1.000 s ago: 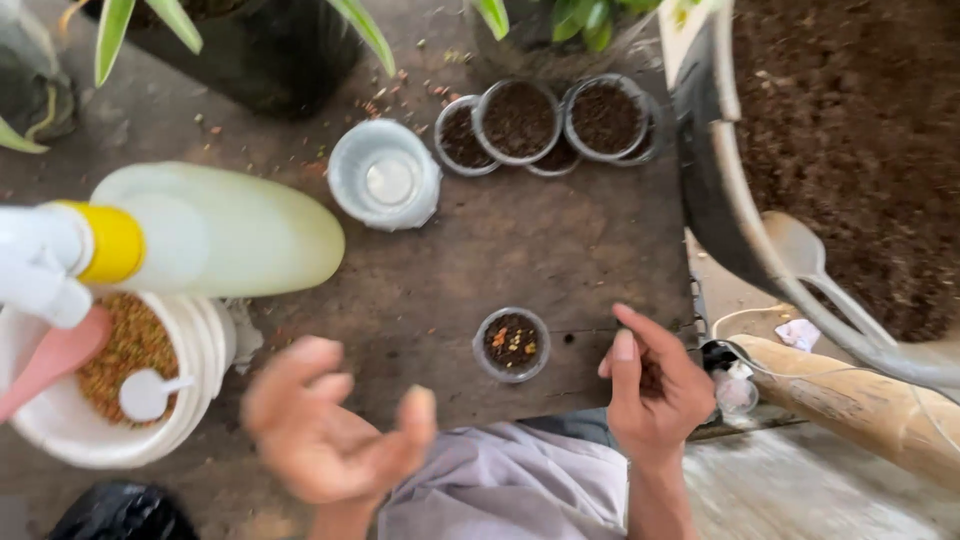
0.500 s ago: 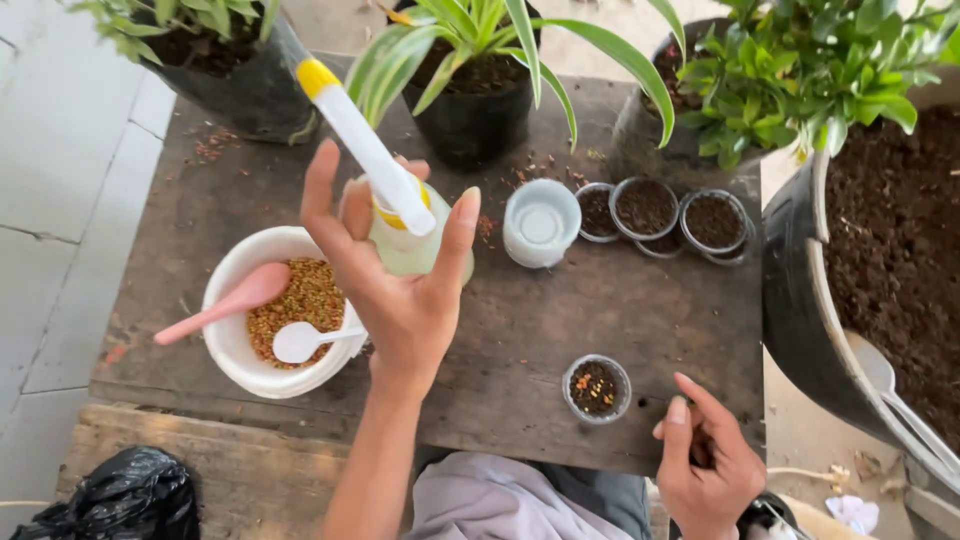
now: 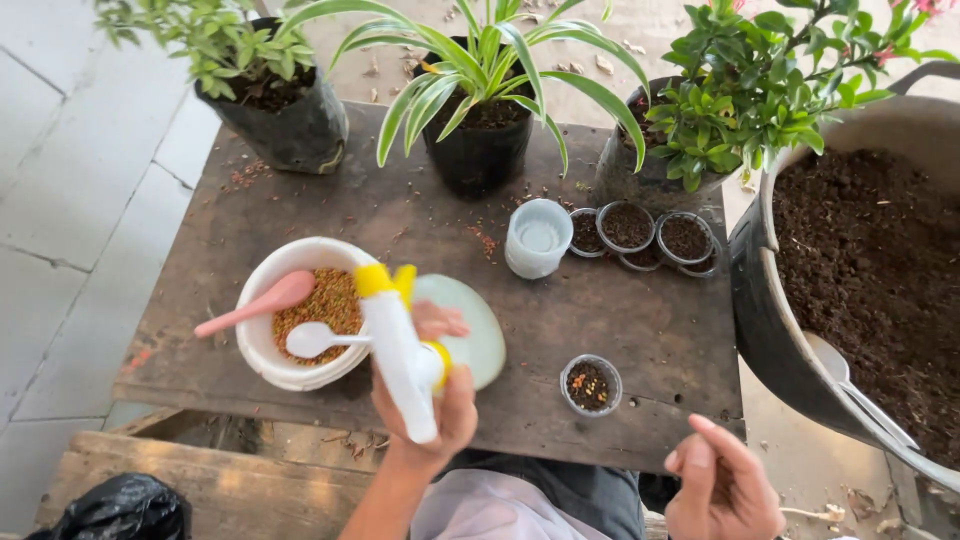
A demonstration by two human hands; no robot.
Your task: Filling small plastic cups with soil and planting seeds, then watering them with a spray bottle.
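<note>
My left hand (image 3: 432, 412) grips a pale green spray bottle (image 3: 462, 330) with a white trigger head and yellow nozzle (image 3: 392, 340), lifted above the wooden table (image 3: 380, 230). My right hand (image 3: 722, 487) hovers past the table's near edge, fingers loosely spread, holding nothing. A small clear cup (image 3: 590, 384) of soil with seeds on top stands on the table between my hands, closer to the right one. Left of the bottle sits a white bowl (image 3: 262, 345) of brown granules with a pink spoon (image 3: 256, 302) and a white spoon (image 3: 312, 340) in it.
A white cup (image 3: 537, 237) and several small soil-filled cups (image 3: 648, 236) stand mid-table. Three potted plants (image 3: 478, 100) line the far edge. A big tub of dark soil (image 3: 870, 270) with a white scoop (image 3: 850, 380) is at right. A black bag (image 3: 125, 508) lies at lower left.
My left hand took hold of the spray bottle, lifted it and brought it back toward me, its nozzle now swung near. The view has widened over the table. My right hand stayed low.
</note>
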